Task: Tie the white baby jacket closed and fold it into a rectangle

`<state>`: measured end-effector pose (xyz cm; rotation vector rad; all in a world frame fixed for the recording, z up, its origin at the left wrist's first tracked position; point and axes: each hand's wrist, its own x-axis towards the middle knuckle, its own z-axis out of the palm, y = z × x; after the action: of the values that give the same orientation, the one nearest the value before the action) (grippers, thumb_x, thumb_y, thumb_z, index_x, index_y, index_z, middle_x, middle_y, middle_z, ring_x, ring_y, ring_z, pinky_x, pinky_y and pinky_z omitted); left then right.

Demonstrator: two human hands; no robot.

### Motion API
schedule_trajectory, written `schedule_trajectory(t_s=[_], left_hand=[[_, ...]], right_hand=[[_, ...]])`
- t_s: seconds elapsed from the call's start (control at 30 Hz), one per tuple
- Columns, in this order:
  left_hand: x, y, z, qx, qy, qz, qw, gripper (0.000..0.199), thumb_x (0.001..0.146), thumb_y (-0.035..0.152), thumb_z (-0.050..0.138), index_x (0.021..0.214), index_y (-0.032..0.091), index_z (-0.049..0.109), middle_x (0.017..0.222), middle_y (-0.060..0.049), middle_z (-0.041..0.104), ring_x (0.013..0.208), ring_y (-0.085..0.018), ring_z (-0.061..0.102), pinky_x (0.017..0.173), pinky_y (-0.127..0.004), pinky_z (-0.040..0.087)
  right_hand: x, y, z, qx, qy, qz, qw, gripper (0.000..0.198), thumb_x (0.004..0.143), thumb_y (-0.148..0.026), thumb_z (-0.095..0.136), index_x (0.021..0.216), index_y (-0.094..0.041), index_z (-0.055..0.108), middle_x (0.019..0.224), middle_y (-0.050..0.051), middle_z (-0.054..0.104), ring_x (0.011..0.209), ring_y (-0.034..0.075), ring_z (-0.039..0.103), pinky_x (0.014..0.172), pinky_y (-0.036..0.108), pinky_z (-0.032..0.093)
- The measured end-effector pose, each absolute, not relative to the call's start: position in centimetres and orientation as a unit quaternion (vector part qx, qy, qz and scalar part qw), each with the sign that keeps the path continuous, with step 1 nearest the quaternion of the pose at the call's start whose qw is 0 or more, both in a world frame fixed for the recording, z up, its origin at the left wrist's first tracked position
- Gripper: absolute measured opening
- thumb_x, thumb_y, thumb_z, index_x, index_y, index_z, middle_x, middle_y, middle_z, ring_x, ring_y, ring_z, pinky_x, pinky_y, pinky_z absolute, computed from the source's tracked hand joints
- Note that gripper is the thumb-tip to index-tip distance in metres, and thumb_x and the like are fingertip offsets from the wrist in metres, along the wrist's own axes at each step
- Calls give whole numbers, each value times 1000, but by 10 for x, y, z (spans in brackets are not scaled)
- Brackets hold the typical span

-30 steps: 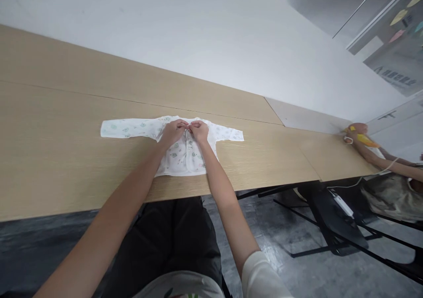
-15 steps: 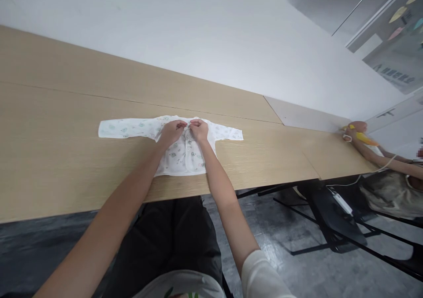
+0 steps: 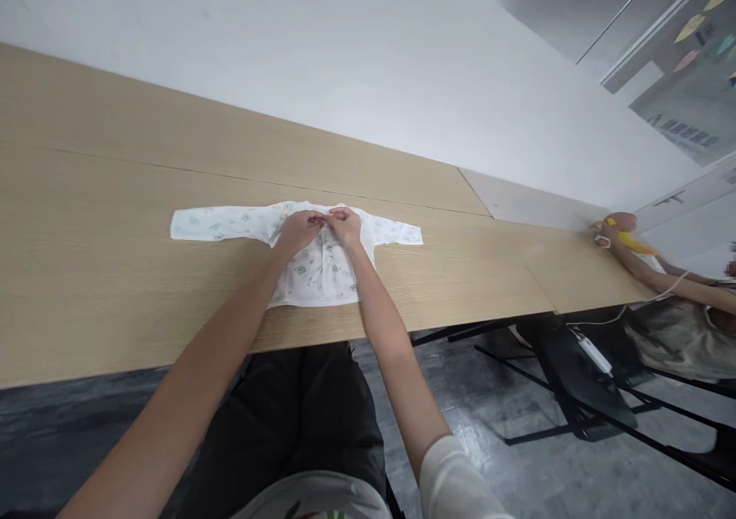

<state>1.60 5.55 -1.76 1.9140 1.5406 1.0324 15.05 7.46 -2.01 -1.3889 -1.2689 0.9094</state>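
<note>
A small white patterned shirt (image 3: 313,270) lies spread on the wooden counter (image 3: 143,297), its sleeves out to both sides. The left hand (image 3: 299,229) and right hand (image 3: 346,228) meet near its neckline, each grip pinched on the front cloth. Rightward, a white corded block (image 3: 595,356) rests on a black chair (image 3: 603,404).

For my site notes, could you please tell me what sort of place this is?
Probably a shared workroom or classroom: a long wood-look table beside a white wall, a black chair, and another person's arm.

Both hands (image 3: 300,230) (image 3: 347,226) pinch a shirt (image 3: 319,272) (white, printed) on the table (image 3: 115,289).
</note>
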Motion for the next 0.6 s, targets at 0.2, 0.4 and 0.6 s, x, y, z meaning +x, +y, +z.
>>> schedule_trajectory(t_s=[0.2,0.4,0.6], left_hand=[[15,59,-23,700,541,392,252,27,78,30,60,99,18,74,105,-7,75,97,-23,67,92,-32,49],[15,59,-26,691,538,403,266,34,79,39,61,102,17,73,107,-9,74,98,-23,67,91,-32,49],[13,57,-18,705,571,351,229,35,81,35,56,105,18,73,108,-9,74,100,-24,66,92,-33,46]], right_hand=[[148,68,-12,-587,-556,353,471,19,70,-6,62,84,-18,66,73,-4,60,73,11,61,76,22,50],[148,64,-7,-591,-557,361,457,31,66,-2,53,90,-17,66,81,-2,63,77,12,62,74,22,51],[156,63,3,-625,-569,323,425,32,69,-6,54,96,-17,67,95,1,68,86,13,65,78,22,51]])
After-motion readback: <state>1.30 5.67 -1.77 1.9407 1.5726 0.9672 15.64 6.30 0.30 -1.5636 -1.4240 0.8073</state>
